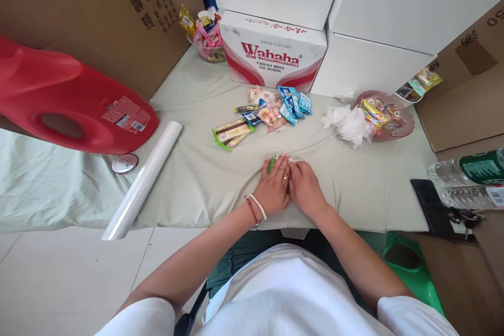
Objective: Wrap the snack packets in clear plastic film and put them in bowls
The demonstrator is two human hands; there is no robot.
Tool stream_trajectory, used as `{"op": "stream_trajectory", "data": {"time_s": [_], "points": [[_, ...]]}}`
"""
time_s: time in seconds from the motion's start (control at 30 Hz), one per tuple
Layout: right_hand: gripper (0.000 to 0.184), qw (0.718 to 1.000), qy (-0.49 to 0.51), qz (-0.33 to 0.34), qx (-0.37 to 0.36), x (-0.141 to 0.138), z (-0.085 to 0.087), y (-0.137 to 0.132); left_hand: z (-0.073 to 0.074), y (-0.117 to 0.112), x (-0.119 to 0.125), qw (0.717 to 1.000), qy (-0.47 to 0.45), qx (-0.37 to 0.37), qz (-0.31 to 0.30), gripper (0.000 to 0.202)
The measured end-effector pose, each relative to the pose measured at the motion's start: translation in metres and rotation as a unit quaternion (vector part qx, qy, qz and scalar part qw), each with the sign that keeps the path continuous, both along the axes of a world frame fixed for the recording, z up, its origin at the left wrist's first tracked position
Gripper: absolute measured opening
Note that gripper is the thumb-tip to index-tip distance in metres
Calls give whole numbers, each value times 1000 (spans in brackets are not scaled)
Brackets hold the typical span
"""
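Note:
Near the front edge of the cloth-covered table (220, 189), my two hands meet over a small snack packet (272, 163). Only a bit of green and some clear wrapping show past the fingers; the rest is hidden. My left hand (275, 185), with bracelets at the wrist, lies over the packet with its fingers close together. Pressed beside it, my right hand (306, 185) has its fingers curled in on the packet. Beyond the hands are sesame-type bars in green-ended wrappers (233, 131), blue sachets (293, 105) and pink-and-clear snack packets (271, 116).
A roll of clear film (144, 181) lies at left by a red jug (74, 100) and a round disc (125, 163). Crumpled plastic (348, 123) touches a pink snack bowl (405, 126). Behind stand a Wahaha box (271, 55) and another snack bowl (212, 54). Bottles (468, 170) are at right.

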State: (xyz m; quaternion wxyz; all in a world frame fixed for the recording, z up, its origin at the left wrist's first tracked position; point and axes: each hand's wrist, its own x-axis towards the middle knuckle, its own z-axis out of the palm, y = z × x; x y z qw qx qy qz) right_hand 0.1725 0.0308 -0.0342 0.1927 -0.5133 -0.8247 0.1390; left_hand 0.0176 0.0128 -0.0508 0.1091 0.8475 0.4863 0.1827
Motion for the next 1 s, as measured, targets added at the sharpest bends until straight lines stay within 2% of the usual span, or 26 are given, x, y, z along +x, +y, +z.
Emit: {"op": "stream_trajectory", "data": {"time_s": [0.13,0.23,0.33,0.43,0.47,0.53,0.63,0.7,0.87,1.0], "points": [[55,995,-65,60,37,13,-6,-10,-10,0,-5,997,-57,-50,-1,94],[52,987,-121,95,56,22,-8,-9,-17,7,-14,989,-121,-83,-10,105],[45,972,-189,124,59,19,-1,-3,-17,15,-22,978,-168,-124,-26,105],[40,964,-225,133,54,11,11,7,-10,21,-30,955,-238,-172,-35,104],[38,965,-222,134,47,11,15,11,-7,21,-33,945,-276,-177,-19,103],[34,974,-189,124,22,14,20,21,-3,21,-39,920,-354,-163,53,100],[32,993,-95,67,-22,27,24,36,-4,13,-48,889,-407,-124,170,87],[32,998,-42,38,-41,34,22,41,-7,6,-49,898,-382,-107,188,75],[32,996,-23,68,-61,25,9,31,-9,-5,-31,970,-201,-32,134,62],[35,997,-2,69,-45,18,4,22,-2,-1,-20,988,-79,-1,129,46]]}}
